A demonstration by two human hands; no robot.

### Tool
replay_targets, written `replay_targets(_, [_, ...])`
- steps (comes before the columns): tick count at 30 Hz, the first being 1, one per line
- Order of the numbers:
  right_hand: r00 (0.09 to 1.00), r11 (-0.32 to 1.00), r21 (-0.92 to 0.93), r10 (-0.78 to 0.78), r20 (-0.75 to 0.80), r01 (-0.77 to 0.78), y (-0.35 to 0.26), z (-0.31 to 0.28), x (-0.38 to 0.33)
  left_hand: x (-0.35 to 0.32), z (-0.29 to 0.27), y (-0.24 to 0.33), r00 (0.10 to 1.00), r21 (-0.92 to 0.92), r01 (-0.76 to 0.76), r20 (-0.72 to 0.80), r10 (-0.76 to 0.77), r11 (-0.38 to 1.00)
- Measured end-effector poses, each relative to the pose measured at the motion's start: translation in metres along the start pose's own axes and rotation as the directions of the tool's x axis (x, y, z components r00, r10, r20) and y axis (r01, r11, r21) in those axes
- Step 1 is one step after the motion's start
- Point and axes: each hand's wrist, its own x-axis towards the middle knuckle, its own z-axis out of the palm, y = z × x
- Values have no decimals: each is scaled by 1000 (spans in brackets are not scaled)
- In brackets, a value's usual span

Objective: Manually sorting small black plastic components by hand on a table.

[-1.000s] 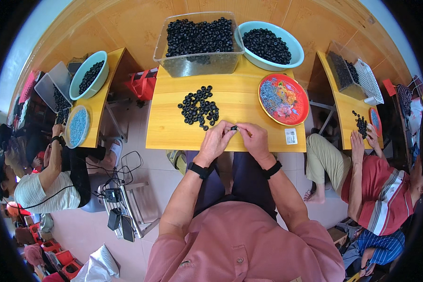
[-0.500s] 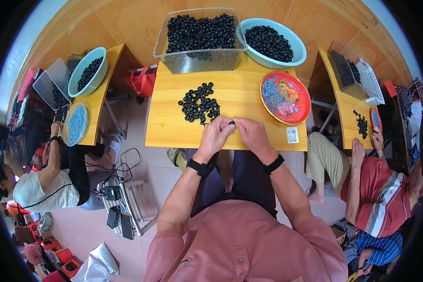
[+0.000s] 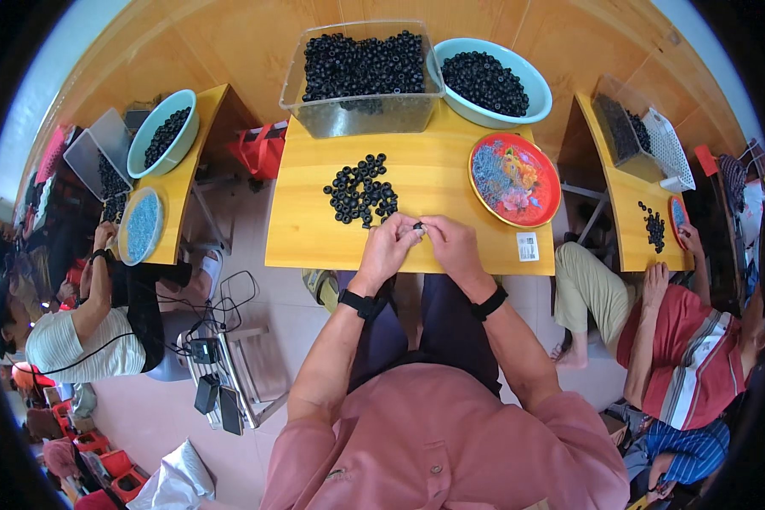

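Both hands meet at the near edge of a small yellow table (image 3: 314, 238), the left hand (image 3: 388, 248) and right hand (image 3: 453, 246) pinched together on one small black ring (image 3: 418, 226) held between the fingertips. The step in hand looks like fitting or checking a single piece; the next move would likely call for a fresh ring from the loose pile of black rings (image 3: 361, 189) just beyond the left hand. Farther ahead stand a clear bin (image 3: 361, 115) and a teal bowl (image 3: 531, 106) full of rings; a red plate (image 3: 546, 200) lies beyond the right hand. Other people sit at similar tables on both sides.
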Motion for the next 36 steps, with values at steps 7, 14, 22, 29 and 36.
replay_targets(7, [978, 953, 244, 198, -61, -178, 6, -4, -2, -3, 0, 7, 999, 40, -48, 16, 48, 998])
replay_targets(14, [927, 831, 432, 375, 29, -350, 17, -6, -8, -4, 3, 2, 997, 64, -76, -21, 77, 995])
replay_targets(22, [981, 946, 272, 192, -32, -176, 13, -4, -16, -6, 5, 4, 991, 125, -127, -17, 130, 984])
replay_targets(29, [959, 908, 384, 240, -150, -167, 13, 5, -18, -5, 5, 4, 986, 120, -165, -15, 168, 979])
replay_targets(36, [989, 997, 69, 30, -146, -20, 4, -5, -15, -5, 5, 6, 986, 167, -164, -17, 169, 972])
